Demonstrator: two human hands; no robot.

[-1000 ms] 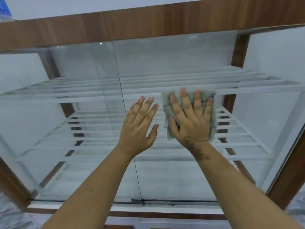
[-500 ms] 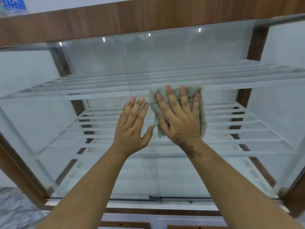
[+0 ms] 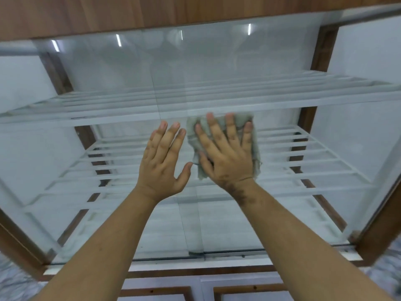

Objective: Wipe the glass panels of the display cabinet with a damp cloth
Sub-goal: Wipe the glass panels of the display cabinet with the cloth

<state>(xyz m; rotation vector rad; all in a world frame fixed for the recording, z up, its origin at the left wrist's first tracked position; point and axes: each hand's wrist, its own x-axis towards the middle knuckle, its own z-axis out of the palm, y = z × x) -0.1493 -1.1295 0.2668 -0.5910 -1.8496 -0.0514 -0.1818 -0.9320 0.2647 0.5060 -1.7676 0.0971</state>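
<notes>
**Two hands on the front glass, the cloth under the right one**

At the far left, the wooden frame (image 3: 19, 246) of the display cabinet (image 3: 195, 16) goes up beside the left glass panel (image 3: 76, 170). Behind the glass there are two white slatted shelves, the upper shelf (image 3: 108, 109) and the lower shelf (image 3: 108, 168). Nothing stands on either shelf, and the bottom of the cabinet shows nothing as well.

Toward the middle, the left hand (image 3: 161, 166) is flat and open, the fingers spread and pointing up. It holds nothing. Whether the palm really touches the glass, I cannot tell. It is near the line where the two sliding panels overlap.

Just to the right, the right hand (image 3: 225, 155) is also flat with the fingers apart, and it presses the grey cloth (image 3: 256, 153) against the right glass panel (image 3: 303, 203). The cloth is between the palm and the glass, just below the front edge of the upper shelf. The thumb of the left hand is close to the lower corner of the cloth.

At the far right, the other wooden post (image 3: 377, 235) closes the cabinet.

Compared with half a second ago, both hands sit a little more to the right and slightly higher in the view, and more of the cupboard doors (image 3: 245, 294) below is visible.
</notes>
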